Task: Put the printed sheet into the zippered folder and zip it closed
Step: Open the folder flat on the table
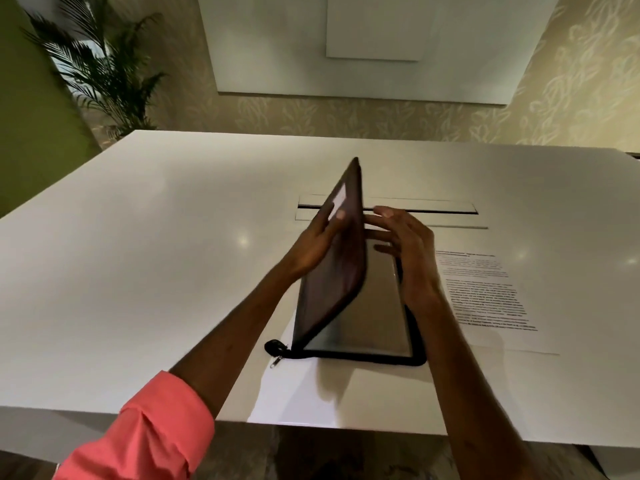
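A dark zippered folder (367,317) lies on the white table (138,271) in front of me, its cover raised almost upright. My left hand (318,244) grips the raised cover near its top edge. My right hand (405,251) hovers with fingers spread over the far part of the folder's grey inner panel, right beside the cover's edge. The zipper pull (275,362) dangles at the folder's near left corner. The printed sheet (491,299) lies flat on the table just right of the folder, partly hidden by my right forearm.
A long cable slot with a flap (433,211) cuts across the table behind the folder. A potted palm (100,71) stands beyond the far left corner. The table's near edge runs just below the folder.
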The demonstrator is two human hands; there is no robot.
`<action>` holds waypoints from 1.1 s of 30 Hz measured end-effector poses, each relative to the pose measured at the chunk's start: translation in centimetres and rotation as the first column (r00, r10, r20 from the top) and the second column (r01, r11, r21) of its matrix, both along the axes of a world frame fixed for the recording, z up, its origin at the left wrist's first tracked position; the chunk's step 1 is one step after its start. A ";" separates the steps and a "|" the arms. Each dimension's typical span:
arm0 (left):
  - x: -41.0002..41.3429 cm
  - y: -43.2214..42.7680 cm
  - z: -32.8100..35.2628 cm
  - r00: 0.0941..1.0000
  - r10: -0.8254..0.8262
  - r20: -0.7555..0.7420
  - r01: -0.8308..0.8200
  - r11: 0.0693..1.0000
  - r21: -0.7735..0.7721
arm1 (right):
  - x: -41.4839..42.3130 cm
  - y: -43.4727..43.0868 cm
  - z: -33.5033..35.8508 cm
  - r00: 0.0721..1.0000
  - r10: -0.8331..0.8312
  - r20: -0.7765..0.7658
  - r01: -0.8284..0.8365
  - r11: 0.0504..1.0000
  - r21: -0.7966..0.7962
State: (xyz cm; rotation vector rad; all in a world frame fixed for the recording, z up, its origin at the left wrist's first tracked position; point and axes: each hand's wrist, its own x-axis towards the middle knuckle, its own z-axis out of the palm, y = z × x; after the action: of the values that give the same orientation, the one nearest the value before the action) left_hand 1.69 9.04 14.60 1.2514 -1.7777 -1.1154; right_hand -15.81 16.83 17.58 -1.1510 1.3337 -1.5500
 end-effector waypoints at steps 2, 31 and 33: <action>0.6 -0.6 3.0 0.994 0.026 -0.103 -0.027 1.000 -0.008 | 2.4 0.3 -0.1 0.992 0.122 0.013 -0.121 0.989 -0.085; 19.5 -0.3 -5.4 0.511 0.329 0.794 -0.269 0.939 -0.216 | 9.7 -2.8 -18.0 0.261 0.273 -0.926 -0.134 0.960 0.246; 19.7 0.5 -7.0 0.499 0.312 0.808 -0.276 0.942 -0.193 | 9.7 -2.7 -18.1 0.236 0.269 -0.934 -0.136 0.961 0.242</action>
State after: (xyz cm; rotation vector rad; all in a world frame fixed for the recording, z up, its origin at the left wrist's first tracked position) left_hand 21.41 9.50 7.57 2.2087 -2.0609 -0.2231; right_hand -6.07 14.13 -0.48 -2.2871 1.8431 -0.3734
